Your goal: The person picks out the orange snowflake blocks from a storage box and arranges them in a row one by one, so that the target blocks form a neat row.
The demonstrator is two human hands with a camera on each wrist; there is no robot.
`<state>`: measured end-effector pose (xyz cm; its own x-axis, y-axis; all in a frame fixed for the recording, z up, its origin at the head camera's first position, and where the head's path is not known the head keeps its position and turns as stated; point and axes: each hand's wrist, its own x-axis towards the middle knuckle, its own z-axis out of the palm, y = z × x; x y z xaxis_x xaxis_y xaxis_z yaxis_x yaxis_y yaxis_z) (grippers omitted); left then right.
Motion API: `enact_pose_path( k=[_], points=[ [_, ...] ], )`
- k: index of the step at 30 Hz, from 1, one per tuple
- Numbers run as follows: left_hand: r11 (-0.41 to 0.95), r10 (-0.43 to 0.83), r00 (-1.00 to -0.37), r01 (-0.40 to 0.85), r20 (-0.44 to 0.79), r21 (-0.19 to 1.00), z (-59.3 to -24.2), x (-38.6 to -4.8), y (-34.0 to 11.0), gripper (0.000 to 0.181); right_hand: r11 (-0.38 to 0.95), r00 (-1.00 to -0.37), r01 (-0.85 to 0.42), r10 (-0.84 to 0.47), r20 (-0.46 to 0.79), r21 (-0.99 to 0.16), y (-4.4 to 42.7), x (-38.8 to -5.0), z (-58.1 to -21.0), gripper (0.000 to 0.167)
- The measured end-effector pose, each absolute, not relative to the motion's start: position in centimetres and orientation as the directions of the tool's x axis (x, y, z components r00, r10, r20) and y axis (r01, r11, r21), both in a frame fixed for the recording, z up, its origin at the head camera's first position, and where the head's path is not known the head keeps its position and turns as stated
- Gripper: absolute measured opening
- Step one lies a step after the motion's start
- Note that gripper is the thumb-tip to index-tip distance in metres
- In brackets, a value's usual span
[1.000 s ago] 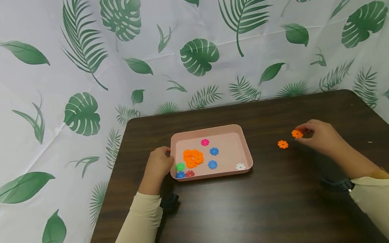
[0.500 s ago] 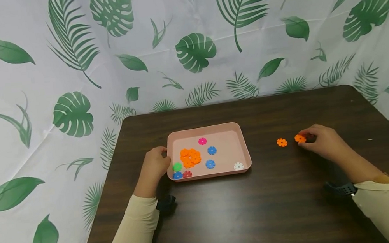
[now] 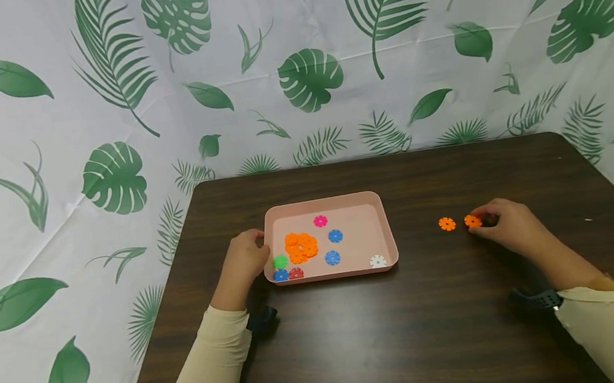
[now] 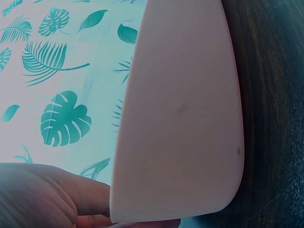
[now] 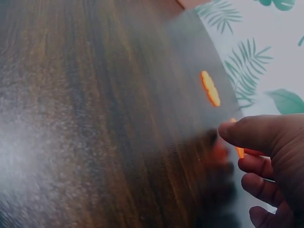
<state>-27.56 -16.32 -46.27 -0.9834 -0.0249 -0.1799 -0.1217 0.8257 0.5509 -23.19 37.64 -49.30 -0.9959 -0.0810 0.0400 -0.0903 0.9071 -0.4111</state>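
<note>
My left hand (image 3: 246, 260) holds the left end of a shallow pink tray (image 3: 384, 221), its fingers at the rim. The left wrist view shows the thumb side against the tray wall (image 4: 175, 109). Far to the right, my right hand (image 3: 510, 226) pinches an orange flower-shaped disc (image 3: 473, 221) between thumb and fingers, at or just above the tabletop. A second orange disc (image 3: 446, 224) lies flat just left of it, with a small gap between them. In the right wrist view, the thumb covers part of the pinched disc (image 5: 240, 152).
Inside the tray lie a cluster of orange discs (image 3: 301, 247), a green disc (image 3: 280, 262), several blue discs (image 3: 332, 257), a red one (image 3: 296, 273), a pink one (image 3: 320, 221) and a white one (image 3: 378, 261). A leaf-print cloth (image 3: 314, 123) hangs behind the dark wooden table (image 3: 355, 341).
My right hand has brought its orange disc slightly nearer and lower, level with the loose orange disc. The left hand keeps its hold on the tray. The head view has shifted a little.
</note>
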Motion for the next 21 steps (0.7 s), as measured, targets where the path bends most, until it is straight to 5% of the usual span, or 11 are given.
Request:
enact_pose_path(
  k=[21],
  points=[
    [0.838,-0.023,-0.985,-0.113,-0.173,0.534,-46.46,-27.75,-16.28,0.039,0.902,-0.994,-0.105,-0.092,0.051,-0.42,37.47,-23.77,-50.28,0.046]
  ],
)
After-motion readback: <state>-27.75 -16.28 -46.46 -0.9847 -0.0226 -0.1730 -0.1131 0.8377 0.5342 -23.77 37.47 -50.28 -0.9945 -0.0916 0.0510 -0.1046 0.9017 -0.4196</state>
